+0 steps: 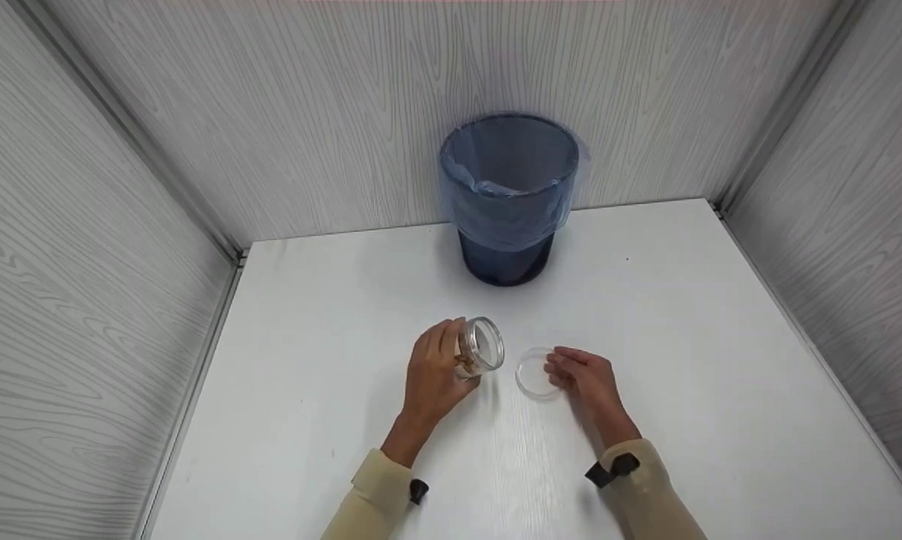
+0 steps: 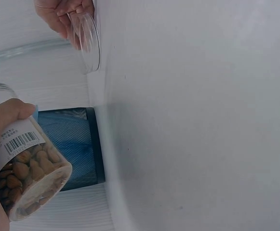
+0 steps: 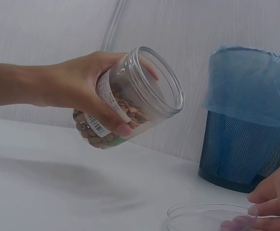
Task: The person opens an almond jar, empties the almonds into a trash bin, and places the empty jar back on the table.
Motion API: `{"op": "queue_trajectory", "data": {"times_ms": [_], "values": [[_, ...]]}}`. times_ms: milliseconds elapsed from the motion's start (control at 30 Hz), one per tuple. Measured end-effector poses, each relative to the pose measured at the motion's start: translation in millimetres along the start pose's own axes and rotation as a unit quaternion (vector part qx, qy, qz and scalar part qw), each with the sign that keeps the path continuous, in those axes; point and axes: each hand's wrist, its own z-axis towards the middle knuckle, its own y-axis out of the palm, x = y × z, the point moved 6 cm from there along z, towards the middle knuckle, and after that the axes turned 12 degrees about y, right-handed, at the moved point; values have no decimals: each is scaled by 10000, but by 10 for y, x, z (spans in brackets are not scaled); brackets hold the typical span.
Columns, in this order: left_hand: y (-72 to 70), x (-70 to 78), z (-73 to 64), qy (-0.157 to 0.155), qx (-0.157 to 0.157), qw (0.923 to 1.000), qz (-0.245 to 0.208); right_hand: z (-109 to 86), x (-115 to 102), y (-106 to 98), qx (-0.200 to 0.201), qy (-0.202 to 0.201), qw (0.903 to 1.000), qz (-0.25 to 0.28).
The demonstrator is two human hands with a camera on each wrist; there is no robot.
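My left hand point(image 1: 434, 373) grips a clear jar point(image 3: 123, 103) round its side, tilted with its uncovered mouth toward the right. Inside are brown nuts that look like almonds point(image 2: 31, 168), and a white barcode label point(image 2: 19, 139) wraps the wall. Above the table, the jar's lower end overlaps its shadow in the right wrist view. At the right, my right hand point(image 1: 584, 379) pinches the edge of a clear, shallow round lid point(image 1: 533, 373). That lid is low, close over the tabletop, a short way right of the jar's mouth and without nuts on it.
Behind both hands a dark blue mesh bin point(image 1: 504, 262) stands against the back wall, lined with a translucent blue bag point(image 1: 510, 217). The white table point(image 1: 316, 315) is bounded by pale wood-grain panels point(image 1: 308, 112) at the back and sides.
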Motion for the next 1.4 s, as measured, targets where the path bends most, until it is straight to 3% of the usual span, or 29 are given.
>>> {"op": "queue_trajectory", "data": {"times_ms": [500, 733, 1400], "values": [[16, -18, 4, 16, 19, 10000, 56, -9, -43, -76, 402, -304, 9987, -91], [-10, -18, 22, 22, 55, 10000, 35, -14, -67, -111, 614, -443, 9964, -378], [-35, -24, 51, 27, 108, 9999, -101, -13, -164, -94, 340, -519, 9979, -160]]}}
